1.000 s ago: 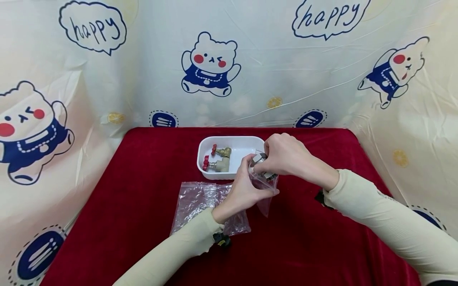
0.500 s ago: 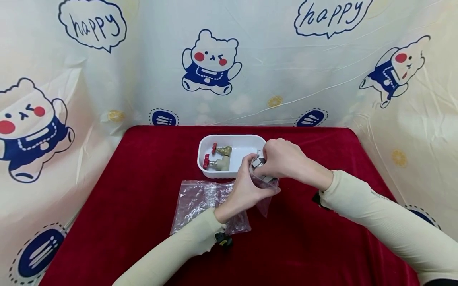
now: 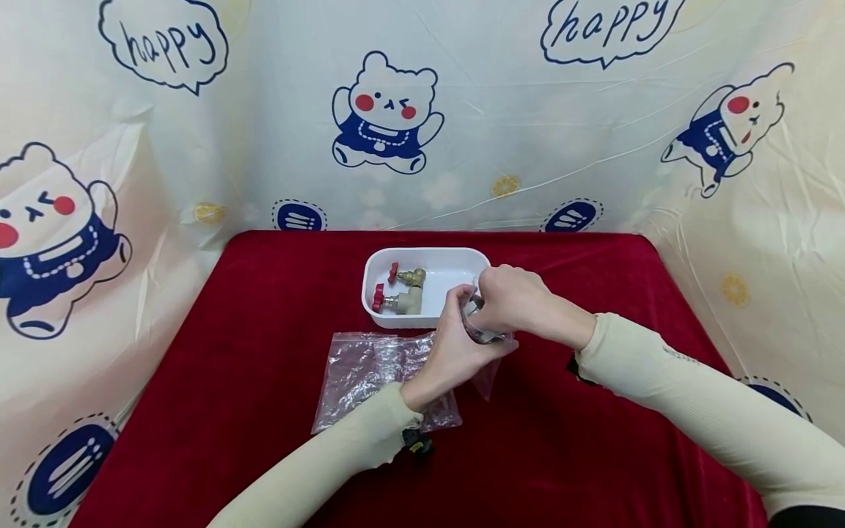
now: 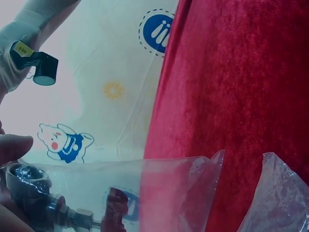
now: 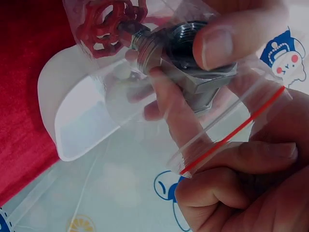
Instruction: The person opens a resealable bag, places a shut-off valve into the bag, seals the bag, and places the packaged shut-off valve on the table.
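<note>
My left hand (image 3: 455, 352) grips a clear zip bag (image 4: 166, 188) near its mouth, the thumb on one side and fingers on the other. A metal valve (image 5: 149, 50) with a red handwheel lies inside, handwheel deepest. My right hand (image 3: 518, 301) reaches into the mouth with curled fingers and holds the valve's body; one finger lies against the metal within the plastic. The bag's red zip strip (image 5: 231, 133) shows in the right wrist view. In the head view, my hands hide most of the valve.
A white tray (image 3: 455, 257) stands just behind my hands, with a brass valve (image 3: 416, 277) and a grey valve (image 3: 411, 301), both red-handled, in its left half. Another clear zip bag (image 3: 356, 370) lies flat on the red cloth (image 3: 244, 367), partly under my left forearm.
My right hand has moved down and slightly left, pressing the valve deeper into the bag. Less of the valve shows now. The left hand keeps its hold on the bag.
</note>
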`<state>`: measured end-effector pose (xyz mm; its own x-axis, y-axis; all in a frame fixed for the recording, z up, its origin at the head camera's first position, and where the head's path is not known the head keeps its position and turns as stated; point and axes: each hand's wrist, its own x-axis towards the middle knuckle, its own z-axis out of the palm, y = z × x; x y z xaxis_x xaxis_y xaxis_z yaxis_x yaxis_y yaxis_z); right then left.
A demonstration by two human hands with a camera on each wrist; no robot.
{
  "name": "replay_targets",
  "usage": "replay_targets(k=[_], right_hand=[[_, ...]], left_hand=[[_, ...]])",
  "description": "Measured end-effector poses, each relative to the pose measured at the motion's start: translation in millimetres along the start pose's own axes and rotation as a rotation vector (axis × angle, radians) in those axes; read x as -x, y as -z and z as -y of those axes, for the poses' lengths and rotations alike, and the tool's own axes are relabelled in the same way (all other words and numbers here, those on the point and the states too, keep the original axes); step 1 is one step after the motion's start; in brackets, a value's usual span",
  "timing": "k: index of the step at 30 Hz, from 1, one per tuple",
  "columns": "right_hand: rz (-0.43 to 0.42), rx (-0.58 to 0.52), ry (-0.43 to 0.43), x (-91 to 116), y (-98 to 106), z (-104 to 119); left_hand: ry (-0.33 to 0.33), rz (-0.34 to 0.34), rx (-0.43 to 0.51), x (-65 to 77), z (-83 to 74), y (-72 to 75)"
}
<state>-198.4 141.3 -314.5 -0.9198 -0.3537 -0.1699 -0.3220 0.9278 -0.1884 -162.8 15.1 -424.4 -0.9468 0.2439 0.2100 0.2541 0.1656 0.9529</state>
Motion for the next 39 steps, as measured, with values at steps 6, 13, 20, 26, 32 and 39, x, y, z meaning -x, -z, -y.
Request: replay_targets(k=[6, 13, 20, 26, 32, 39], right_hand=[[0.055, 0.04, -0.004, -3.3, -4.1, 2.0], [0.089, 0.044, 0.011, -7.3, -11.8, 4.0], [0.074, 0.053, -0.01, -9.7, -22.4, 3.7], [0.068, 0.04, -0.007, -11.4, -31.2, 2.9], [0.08, 0.035, -0.012, -13.0, -38.2, 3.1], [0.087, 0.037, -0.011, -15.3, -47.7, 2.6]], left_hand=[[-0.012, -0.006, -0.009, -1.6, 2.1, -2.0], [-0.018, -0.011, 0.022, -2.1, 2.4, -3.3], [-0.047, -0.033, 0.006, -2.1, 6.3, -3.5], [-0.058, -0.043, 0.001, -0.2, 10.6, -2.7], [-0.054, -0.055, -0.036, 1.4, 14.5, -2.4], [-0.027, -0.041, -0.051, 3.2, 18.6, -0.3]])
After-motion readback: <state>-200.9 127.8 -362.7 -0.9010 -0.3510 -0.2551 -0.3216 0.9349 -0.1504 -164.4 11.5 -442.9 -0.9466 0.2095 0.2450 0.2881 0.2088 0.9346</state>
